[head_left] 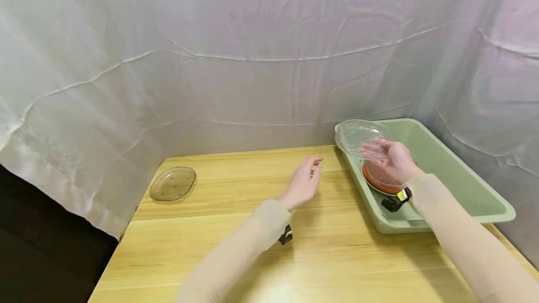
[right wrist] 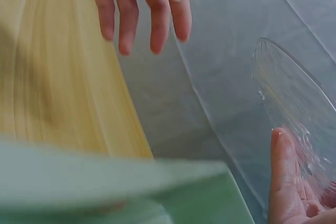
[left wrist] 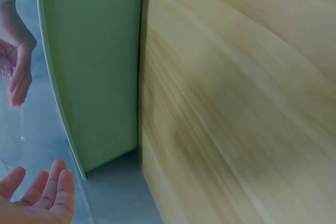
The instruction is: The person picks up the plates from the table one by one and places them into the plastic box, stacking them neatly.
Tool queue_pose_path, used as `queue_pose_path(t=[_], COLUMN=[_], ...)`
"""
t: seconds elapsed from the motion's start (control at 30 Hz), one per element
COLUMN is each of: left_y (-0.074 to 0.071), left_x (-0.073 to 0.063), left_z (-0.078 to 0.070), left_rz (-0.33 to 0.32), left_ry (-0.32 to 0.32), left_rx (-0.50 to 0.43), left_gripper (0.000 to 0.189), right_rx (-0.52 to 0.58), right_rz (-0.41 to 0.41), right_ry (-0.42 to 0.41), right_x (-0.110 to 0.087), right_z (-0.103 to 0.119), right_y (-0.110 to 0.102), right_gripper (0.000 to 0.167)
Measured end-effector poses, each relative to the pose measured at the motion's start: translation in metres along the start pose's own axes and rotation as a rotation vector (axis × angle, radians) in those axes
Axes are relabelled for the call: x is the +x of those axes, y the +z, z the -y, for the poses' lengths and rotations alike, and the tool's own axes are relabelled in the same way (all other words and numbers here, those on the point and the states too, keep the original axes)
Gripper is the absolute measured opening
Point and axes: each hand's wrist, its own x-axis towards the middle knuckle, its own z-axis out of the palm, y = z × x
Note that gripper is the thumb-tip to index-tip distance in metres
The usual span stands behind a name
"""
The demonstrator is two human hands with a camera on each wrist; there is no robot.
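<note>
My right hand holds a clear, ridged plate by its near side, tilted up over the left part of a green basin. In the right wrist view the fingers lie along the plate's underside. To the left, above the wooden table, hovers my left hand with relaxed, slightly bent fingers and nothing in them. Its fingers point toward the clear plate in the left wrist view. Below the right hand, orange dishes are stacked in the basin, partly hidden by the hand and wrist.
A brownish transparent plate lies at the far left of the wooden table. Grey cloth hangs behind the table and along its sides. The basin's raised rim stands at the table's right.
</note>
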Motion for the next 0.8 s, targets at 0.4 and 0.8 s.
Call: queue_pose_path(t=[0.4, 0.8], left_y=[0.034, 0.059], left_x=[0.001, -0.004], left_z=[-0.030, -0.045], left_rz=[0.120, 0.203], left_ry=[0.169, 0.444], left_rx=[0.275, 0.560], left_gripper=[0.042, 0.042], right_rx=[0.038, 0.067], right_rz=[0.007, -0.107], right_ry=[0.001, 0.011], right_x=[-0.008, -0.010], right_z=[0.026, 0.033], right_y=[-0.057, -0.086], right_gripper=[0.060, 0.062])
